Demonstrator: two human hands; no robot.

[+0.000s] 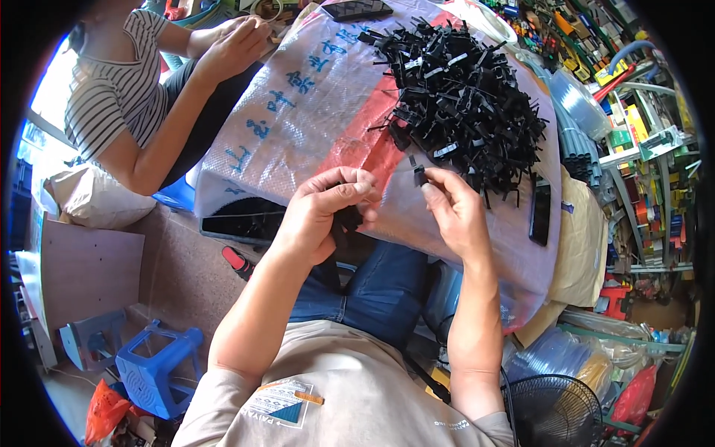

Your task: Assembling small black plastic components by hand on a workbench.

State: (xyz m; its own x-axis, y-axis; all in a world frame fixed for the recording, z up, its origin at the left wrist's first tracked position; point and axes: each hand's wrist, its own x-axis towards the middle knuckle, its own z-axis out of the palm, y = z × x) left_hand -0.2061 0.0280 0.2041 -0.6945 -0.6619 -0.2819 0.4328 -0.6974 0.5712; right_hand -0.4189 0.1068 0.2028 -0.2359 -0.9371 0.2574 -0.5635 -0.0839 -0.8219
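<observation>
A small black plastic clip (418, 174) is pinched between the thumb and fingertips of the right hand (456, 211), which is closed narrowly around it and raised just above the near edge of the bench (298, 141). The clip stands roughly upright, its upper end poking out above the fingers. The left hand (322, 212) is curled shut around a bunch of black strap-like pieces (345, 222), which hang down from the palm toward the lap; the exact shape of these pieces cannot be made out. The two hands are held near each other but are not touching.

The bench is covered by a translucent woven plastic sack (313, 97) printed in blue, with a red stripe (376, 141) running across it. A large heap of black plastic clips (465, 104) is piled on the sack, beyond the right hand and a little apart from it. A dark flat phone-like slab (540, 212) lies on the sack to the right of the right hand.

At the far left, another person in a striped top (119, 89) is seated, with hands (238, 41) busy at the far corner of the bench. A blue plastic stool (156, 369) lies on the floor at lower left, and a black fan (555, 410) is seen at lower right. Crowded shelves of goods (633, 112) fill the right side.
</observation>
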